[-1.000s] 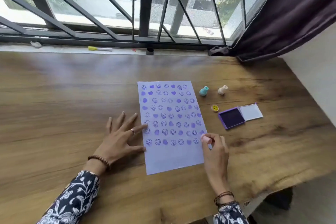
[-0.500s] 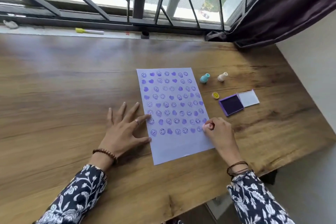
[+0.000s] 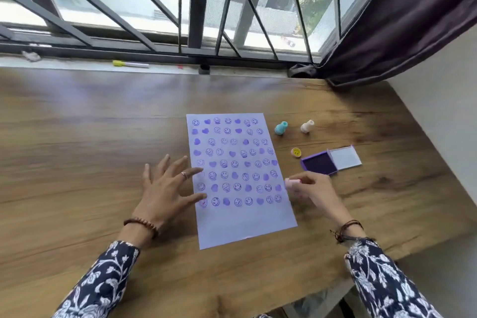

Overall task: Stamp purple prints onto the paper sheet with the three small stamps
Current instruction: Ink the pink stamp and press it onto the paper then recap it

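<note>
Stamping mostly done: sheet [image 3: 240, 178] carries eight rows of prints, only the strip nearest the person blank. Right hand [image 3: 313, 192] pinches the pink stamp [image 3: 292, 183] at sheet's right edge. Left hand [image 3: 169, 188] lies spread flat, fingertips pinning sheet's left edge. Teal stamp [image 3: 280, 128], cream stamp [image 3: 307, 126] and ink pad [image 3: 320, 164] sit right of the sheet.

Pink stamp [image 3: 293, 183] — now off paper [image 3: 271, 222]

Navy sleeves with white floral print on both arms.
Left hand [image 3: 167, 188]: ring, brown beaded bracelet [image 3: 141, 224]. Right hand [image 3: 316, 192]: dark cord bracelets [image 3: 347, 230].
</note>
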`<control>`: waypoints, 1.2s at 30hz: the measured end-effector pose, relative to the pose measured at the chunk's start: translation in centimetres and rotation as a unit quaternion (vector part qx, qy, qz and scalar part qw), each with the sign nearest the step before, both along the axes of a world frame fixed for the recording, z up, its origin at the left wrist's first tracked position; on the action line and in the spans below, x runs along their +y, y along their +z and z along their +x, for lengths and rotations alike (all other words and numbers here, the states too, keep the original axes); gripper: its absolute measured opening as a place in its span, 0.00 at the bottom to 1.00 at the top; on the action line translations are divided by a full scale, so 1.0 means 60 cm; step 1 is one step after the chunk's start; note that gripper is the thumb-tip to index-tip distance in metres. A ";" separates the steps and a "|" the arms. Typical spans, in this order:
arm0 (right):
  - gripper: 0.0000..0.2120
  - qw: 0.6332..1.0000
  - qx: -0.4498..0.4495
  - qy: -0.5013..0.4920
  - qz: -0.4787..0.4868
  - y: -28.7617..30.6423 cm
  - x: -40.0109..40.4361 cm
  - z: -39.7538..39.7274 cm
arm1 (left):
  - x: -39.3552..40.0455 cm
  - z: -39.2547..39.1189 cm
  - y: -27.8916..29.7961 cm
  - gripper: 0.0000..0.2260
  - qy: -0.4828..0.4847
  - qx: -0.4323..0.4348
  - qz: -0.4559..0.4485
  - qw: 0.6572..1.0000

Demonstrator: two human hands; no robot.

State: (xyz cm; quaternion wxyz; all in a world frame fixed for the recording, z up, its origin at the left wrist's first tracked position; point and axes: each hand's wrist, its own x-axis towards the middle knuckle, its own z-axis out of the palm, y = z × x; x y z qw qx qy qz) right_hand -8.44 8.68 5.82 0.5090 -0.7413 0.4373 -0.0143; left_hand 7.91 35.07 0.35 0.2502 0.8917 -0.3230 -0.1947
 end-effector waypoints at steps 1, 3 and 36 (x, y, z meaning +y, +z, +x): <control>0.06 0.997 -0.040 -0.043 0.052 0.004 -0.012 -0.003 | -0.016 -0.005 0.008 0.23 0.014 -0.025 -0.026 0.999; 0.07 0.987 -0.088 -0.087 0.105 0.011 -0.038 -0.008 | -0.066 -0.020 0.024 0.18 0.007 -0.066 -0.078 0.995; 0.13 0.956 -0.274 0.090 0.061 0.017 -0.253 0.002 | -0.467 -0.088 0.057 0.05 0.113 0.531 -0.354 0.762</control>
